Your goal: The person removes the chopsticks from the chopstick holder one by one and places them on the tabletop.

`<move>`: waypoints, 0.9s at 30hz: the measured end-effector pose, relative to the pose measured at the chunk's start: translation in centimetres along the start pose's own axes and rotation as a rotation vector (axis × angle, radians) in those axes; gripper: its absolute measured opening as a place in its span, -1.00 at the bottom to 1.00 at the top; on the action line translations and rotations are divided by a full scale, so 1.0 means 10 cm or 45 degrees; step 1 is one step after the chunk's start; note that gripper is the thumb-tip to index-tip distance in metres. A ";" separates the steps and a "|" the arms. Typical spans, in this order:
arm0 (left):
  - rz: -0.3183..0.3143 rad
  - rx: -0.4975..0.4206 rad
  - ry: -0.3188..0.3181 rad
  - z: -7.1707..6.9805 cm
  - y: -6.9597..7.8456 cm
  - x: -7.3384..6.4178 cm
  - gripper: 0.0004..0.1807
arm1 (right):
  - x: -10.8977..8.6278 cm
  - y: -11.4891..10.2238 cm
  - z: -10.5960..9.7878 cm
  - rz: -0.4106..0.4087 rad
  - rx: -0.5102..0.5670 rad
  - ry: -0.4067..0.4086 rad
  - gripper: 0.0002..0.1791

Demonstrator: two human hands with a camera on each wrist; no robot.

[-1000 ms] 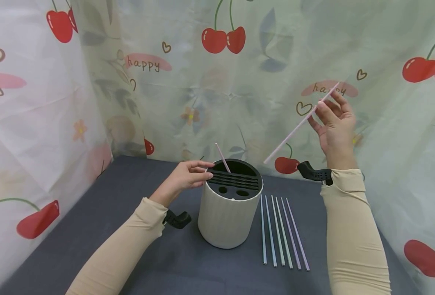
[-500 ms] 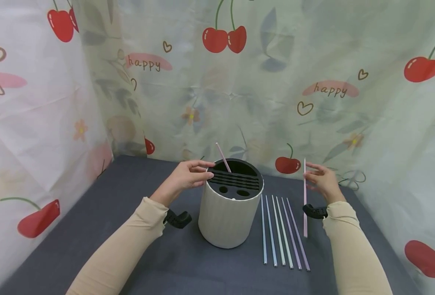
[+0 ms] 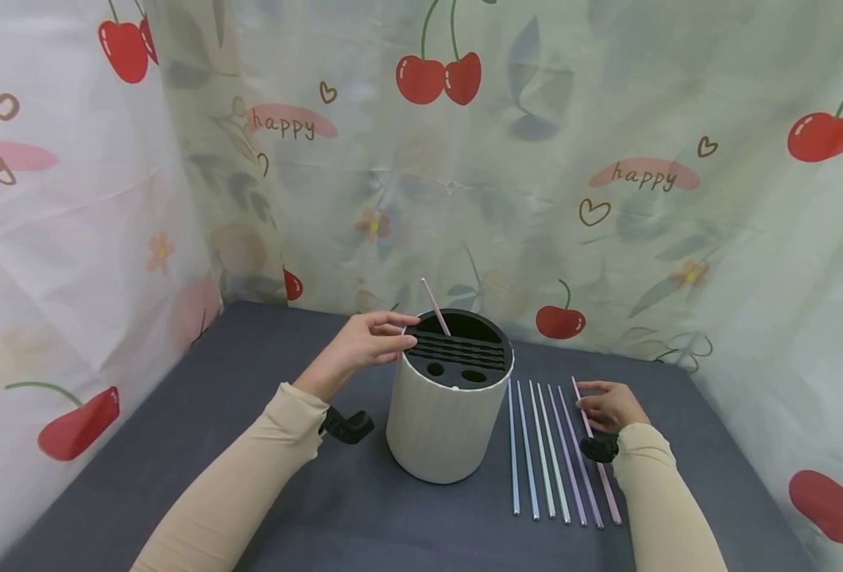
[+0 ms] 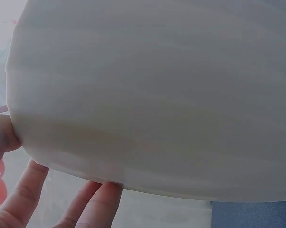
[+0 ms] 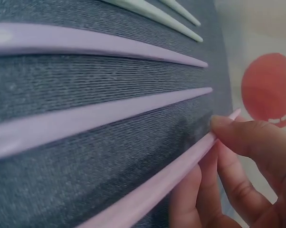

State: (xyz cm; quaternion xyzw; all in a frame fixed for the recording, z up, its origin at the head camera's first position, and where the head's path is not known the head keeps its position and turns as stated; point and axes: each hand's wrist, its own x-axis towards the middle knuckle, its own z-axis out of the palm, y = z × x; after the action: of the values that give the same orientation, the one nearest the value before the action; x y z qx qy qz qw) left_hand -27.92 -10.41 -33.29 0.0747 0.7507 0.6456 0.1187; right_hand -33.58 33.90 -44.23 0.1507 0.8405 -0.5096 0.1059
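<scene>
Just left of centre in the head view, my left hand (image 3: 360, 347) holds the left rim of a cream utensil holder (image 3: 441, 429) with a black slotted top. The left wrist view shows thumb and fingertips against its pale wall (image 4: 147, 104). One pink chopstick (image 3: 435, 306) leans upright in the holder's rear opening. On the right, my right hand (image 3: 610, 407) pinches a second pink chopstick (image 5: 166, 173) between thumb and fingers near its thin end. This chopstick lies along the table, right of two purple chopsticks (image 5: 109, 107).
White-green chopsticks (image 3: 551, 461) and blue chopsticks (image 3: 523, 445) lie parallel left of the purple ones, close to the holder's right side. A dark cloth (image 3: 307, 508) covers the table. Cherry-printed curtains (image 3: 450, 199) stand behind and at both sides.
My right hand has come down from the upper right with the pink chopstick, which has turned and now lies beside the purple ones. My left hand stays on the holder's rim.
</scene>
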 end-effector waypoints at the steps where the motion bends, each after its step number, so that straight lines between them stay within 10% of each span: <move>1: 0.001 0.000 -0.001 0.00 0.00 0.00 -0.52 | 0.00 0.01 0.02 0.011 0.006 0.007 -0.42; 27: 0.000 -0.011 0.000 0.00 0.00 0.01 -0.53 | 0.04 0.09 0.13 0.077 -0.049 0.061 -0.52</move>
State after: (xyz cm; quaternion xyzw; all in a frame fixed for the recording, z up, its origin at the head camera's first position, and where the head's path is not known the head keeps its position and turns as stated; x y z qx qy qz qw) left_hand -28.03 -10.35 -33.33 0.0742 0.7479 0.6488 0.1189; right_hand -33.64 33.18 -45.67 0.1861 0.8474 -0.4863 0.1041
